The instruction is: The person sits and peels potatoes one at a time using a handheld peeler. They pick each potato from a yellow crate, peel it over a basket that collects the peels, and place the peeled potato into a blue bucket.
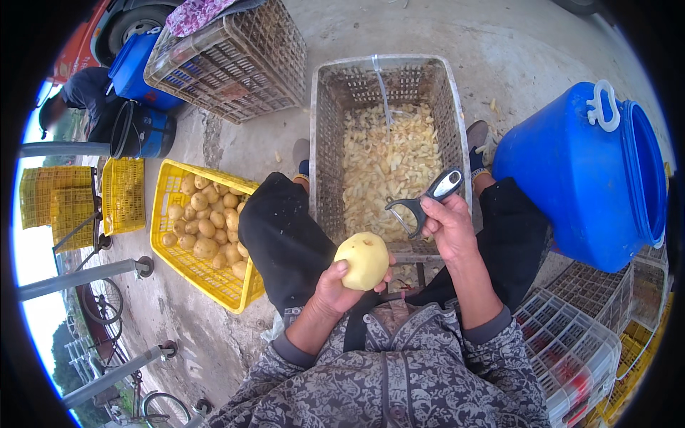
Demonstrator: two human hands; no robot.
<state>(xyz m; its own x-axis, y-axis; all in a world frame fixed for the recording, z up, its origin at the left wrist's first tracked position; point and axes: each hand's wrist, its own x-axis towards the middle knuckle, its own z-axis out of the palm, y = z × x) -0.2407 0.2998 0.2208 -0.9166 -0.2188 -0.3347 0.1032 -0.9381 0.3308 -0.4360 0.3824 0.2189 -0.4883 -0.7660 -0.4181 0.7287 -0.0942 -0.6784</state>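
In my left hand (337,289) rests a peeled potato (364,261), pale yellow, with a small dark eye near its top. My right hand (449,227) grips a Y-shaped peeler (423,206) with a black and silver handle; its blade is apart from the potato. Both hands are above the near end of a grimy plastic crate (317,139) between my legs. Potato peelings (390,160) cover the crate's bottom, and a pale strap (382,88) hangs over its far wall.
On the left stands a yellow crate (160,214) of unpeeled potatoes (206,227). A blue plastic barrel (562,166) is close on my right, above stacked crates (567,326). A large crate (230,64) stands beyond at the left. A person (85,101) bends near a black bucket (142,131).
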